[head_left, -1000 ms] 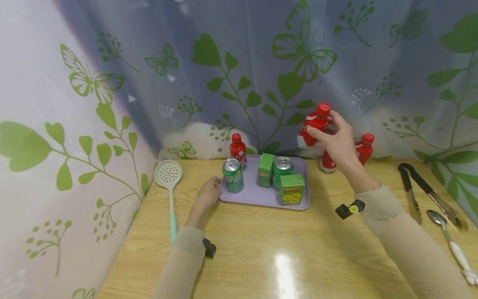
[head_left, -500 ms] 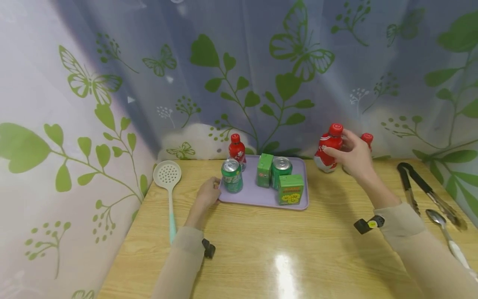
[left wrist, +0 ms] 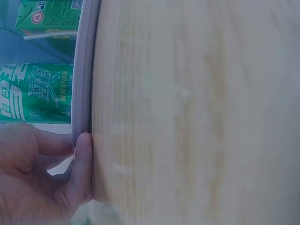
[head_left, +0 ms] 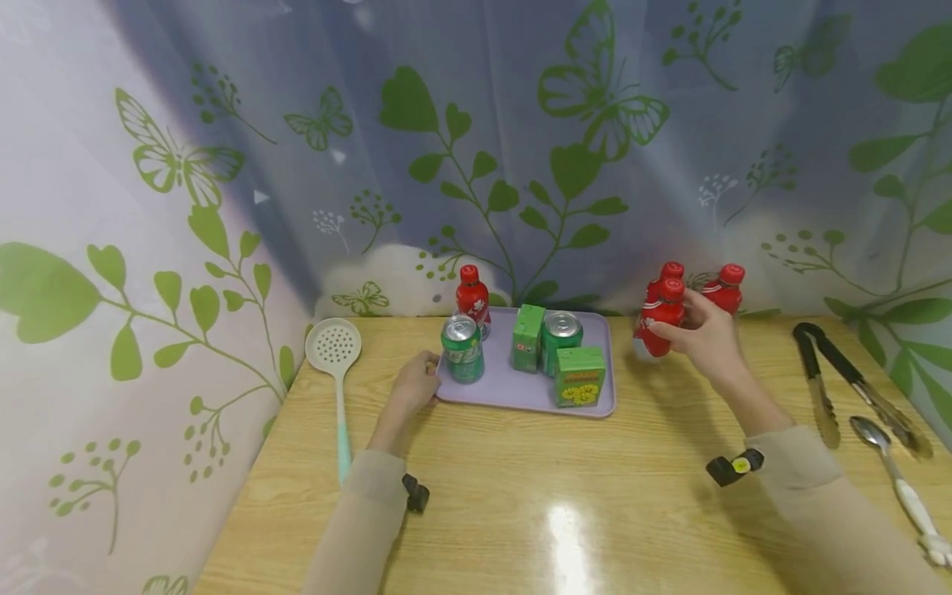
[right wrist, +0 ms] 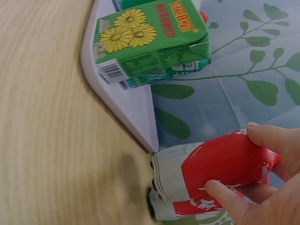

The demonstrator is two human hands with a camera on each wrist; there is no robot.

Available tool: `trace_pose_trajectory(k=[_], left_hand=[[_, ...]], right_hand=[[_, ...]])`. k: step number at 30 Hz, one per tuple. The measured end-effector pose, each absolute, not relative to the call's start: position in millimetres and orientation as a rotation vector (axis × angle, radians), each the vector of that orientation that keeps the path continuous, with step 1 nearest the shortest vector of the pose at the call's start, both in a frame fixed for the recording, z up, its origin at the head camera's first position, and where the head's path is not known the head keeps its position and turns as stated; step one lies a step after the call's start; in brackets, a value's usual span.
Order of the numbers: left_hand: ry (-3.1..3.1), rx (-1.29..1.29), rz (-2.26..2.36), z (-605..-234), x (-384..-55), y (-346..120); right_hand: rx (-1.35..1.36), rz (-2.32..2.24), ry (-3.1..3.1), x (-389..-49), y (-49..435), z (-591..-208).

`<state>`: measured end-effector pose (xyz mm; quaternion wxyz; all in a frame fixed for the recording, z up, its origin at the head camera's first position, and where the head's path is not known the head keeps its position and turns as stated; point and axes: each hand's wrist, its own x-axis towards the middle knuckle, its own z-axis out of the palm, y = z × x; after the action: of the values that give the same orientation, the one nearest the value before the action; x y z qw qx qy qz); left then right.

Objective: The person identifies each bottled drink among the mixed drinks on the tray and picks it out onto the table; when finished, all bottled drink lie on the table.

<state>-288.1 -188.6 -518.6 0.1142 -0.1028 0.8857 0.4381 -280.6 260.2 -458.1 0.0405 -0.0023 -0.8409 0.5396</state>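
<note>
My right hand [head_left: 706,339] grips a red-labelled drink bottle [head_left: 660,322] at the table's back right. It is nearly upright; whether its base touches the table I cannot tell. A second such bottle [head_left: 672,270] stands right behind it, mostly hidden, and a third bottle [head_left: 725,289] is partly behind my hand. In the left wrist view, my left hand [left wrist: 51,173] pinches the rim of the lilac tray [left wrist: 84,70] between thumb and fingers. On the tray are a red bottle [head_left: 473,296], green cans [head_left: 464,351] and green drink cartons [head_left: 580,380].
A slotted skimmer [head_left: 335,347] lies left of the tray. On the right lie black-handled tongs [head_left: 818,388] and a white-handled spoon [head_left: 896,479]. A patterned curtain [head_left: 506,149] hangs along the table's back edge.
My right hand has brought its bottle down and to the right, from raised and tilted to nearly upright before another bottle. The left hand has stayed at the tray's corner.
</note>
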Motion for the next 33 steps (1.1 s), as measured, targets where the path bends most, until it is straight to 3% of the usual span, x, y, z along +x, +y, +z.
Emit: trace_pose_trajectory(k=[22,33], left_hand=[[2.607,-0.282,1.277,-519,-287,-188],[2.617,-0.278,1.260,-518,-286,-188]], right_hand=[[-0.031,1.788,-2.557,-274,261,-479],[0.094,1.681,-2.623,-273,258,-487]])
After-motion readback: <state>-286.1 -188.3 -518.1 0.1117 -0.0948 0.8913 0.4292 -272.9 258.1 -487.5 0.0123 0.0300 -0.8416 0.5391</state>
